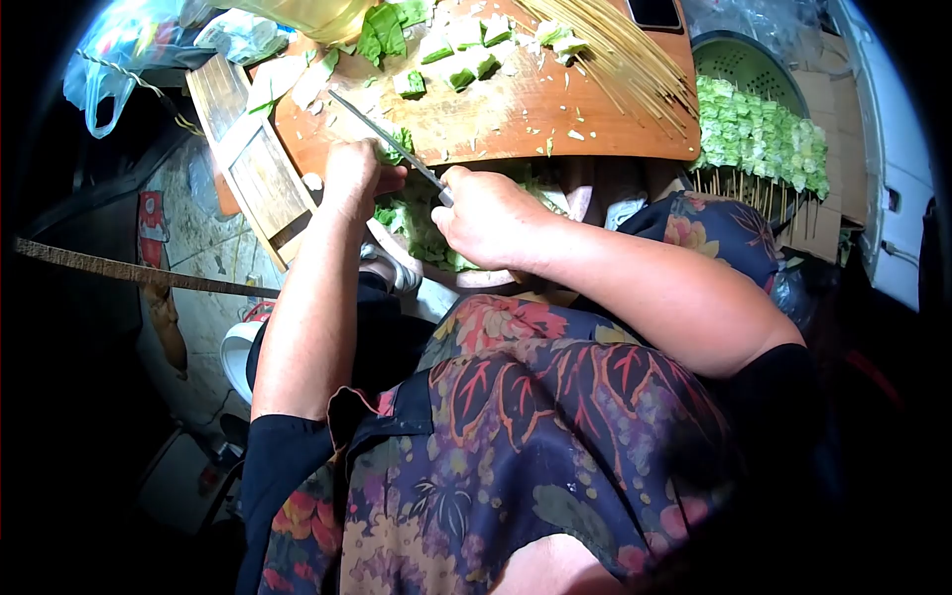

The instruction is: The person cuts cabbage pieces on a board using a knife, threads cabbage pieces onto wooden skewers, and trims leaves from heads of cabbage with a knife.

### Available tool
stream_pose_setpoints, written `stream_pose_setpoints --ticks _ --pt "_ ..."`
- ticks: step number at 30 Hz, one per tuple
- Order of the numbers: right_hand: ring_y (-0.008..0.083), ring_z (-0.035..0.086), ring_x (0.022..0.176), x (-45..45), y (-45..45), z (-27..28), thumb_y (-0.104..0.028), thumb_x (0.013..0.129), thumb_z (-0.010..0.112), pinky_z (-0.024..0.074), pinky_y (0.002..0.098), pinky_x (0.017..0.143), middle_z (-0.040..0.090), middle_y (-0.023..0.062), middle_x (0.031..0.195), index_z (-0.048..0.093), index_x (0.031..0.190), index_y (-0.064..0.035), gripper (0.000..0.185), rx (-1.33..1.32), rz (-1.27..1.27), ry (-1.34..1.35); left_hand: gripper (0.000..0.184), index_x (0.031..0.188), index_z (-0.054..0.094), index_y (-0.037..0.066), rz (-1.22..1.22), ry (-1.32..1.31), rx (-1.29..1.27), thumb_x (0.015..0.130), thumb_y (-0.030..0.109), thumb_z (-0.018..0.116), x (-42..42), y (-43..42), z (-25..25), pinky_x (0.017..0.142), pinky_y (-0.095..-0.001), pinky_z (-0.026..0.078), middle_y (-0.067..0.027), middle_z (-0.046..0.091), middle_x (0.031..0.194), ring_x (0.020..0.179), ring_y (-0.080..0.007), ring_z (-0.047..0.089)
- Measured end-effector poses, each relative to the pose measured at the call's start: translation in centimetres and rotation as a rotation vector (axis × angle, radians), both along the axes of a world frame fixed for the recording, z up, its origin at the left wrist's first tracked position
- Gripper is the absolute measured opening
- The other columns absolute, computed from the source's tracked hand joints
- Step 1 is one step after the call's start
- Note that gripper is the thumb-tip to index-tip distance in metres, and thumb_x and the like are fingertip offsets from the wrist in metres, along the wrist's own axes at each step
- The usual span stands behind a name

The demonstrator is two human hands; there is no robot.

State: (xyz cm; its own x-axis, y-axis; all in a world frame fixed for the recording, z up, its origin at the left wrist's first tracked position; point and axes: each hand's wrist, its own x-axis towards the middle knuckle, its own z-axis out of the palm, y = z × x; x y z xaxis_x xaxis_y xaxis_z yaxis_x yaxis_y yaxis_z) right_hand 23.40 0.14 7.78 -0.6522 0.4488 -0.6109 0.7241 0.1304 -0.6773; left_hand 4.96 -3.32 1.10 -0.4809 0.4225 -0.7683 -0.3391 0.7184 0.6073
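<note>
My right hand (496, 218) is wrapped round the handle of a knife (375, 129), whose long thin blade points up and left over the near edge of a brown board (595, 134). Close to the blade, my left hand (362, 174) has its fingers curled against a piece of leafy green vegetable (400, 142); its grip is partly hidden. Cut green chunks (466, 74) and darker leaves (382, 35) lie farther back on the board. Below both hands, a pinkish basin (486, 280) holds leafy scraps (428, 243).
Bamboo skewers (620, 64) and a phone (654, 12) lie on the board's right. Beyond, skewered greens (759, 134) rest against a green colander (749, 61). A slatted wooden piece (253, 154) adjoins the board's left, near plastic bags (114, 74).
</note>
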Motion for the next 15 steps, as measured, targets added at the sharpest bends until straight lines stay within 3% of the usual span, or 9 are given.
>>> stream_pose_setpoints --ticks 11,15 --pt "0.0426 0.06 0.093 -2.0 -0.2 -2.8 -0.023 0.087 0.053 0.0474 0.045 0.083 0.061 0.032 0.093 0.052 0.105 0.0093 0.037 0.03 -0.045 0.061 0.021 0.096 0.051 -0.009 -0.022 -0.077 0.006 0.091 0.011 0.044 -1.0 -0.2 -0.8 0.05 -0.0393 0.056 -0.0189 0.061 0.071 0.055 -0.0284 0.064" --pt "0.0392 0.061 0.095 -1.3 -0.1 -4.4 -0.026 0.084 0.052 0.0473 0.0431 0.084 0.063 0.0264 0.096 0.055 0.107 0.0028 0.036 -0.022 -0.157 0.1 0.022 0.101 0.05 -0.004 0.012 0.035 0.016 0.088 0.014 0.05 -0.1 -0.4 1.3 0.051 -0.0379 0.054 -0.0161 0.059 0.074 0.054 -0.0265 0.062"
